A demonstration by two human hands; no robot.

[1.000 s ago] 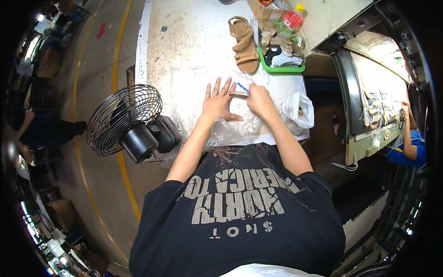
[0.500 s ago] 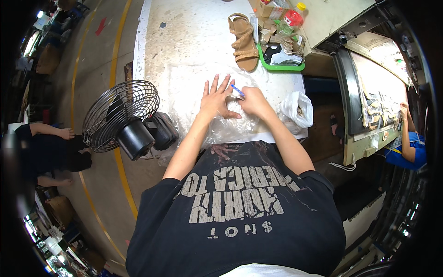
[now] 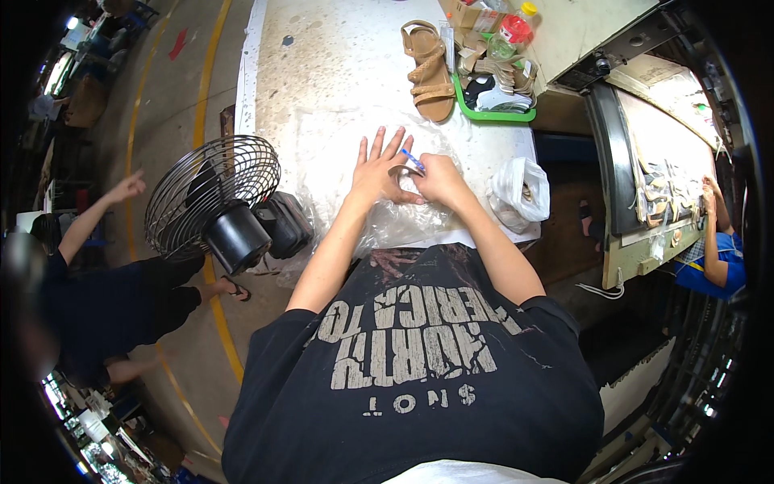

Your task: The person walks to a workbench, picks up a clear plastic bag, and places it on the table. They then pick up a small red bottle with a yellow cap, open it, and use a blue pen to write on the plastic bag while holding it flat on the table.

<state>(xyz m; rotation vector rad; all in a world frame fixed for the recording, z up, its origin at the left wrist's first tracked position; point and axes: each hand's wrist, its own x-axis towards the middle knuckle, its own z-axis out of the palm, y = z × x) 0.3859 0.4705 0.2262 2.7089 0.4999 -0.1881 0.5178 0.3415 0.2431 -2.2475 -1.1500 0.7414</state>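
My left hand (image 3: 382, 169) lies with fingers spread on a crumpled clear plastic sheet (image 3: 330, 133) over the white worktable. Close beside it, my right hand (image 3: 442, 181) is closed round a blue pen (image 3: 414, 160), its tip end hidden in the grip. Between thumb and forefinger of the left hand shows a small curved edge of a pale piece, too covered to name. Farther off stands a tan strappy sandal (image 3: 431, 81). To its right, a green basket (image 3: 496, 115) holds tan and black-and-white cut pieces.
A black caged fan (image 3: 234, 198) stands at the table's left edge. A white plastic bag (image 3: 520, 194) sits right of my right hand. Behind the basket are a red-labelled bottle (image 3: 516, 31) and a cardboard box (image 3: 476, 14). Other people are at left and far right.
My hands keep nearly the same place, the right one shifting slightly with the pen. At the left, another person has stepped into fuller view with an arm raised.
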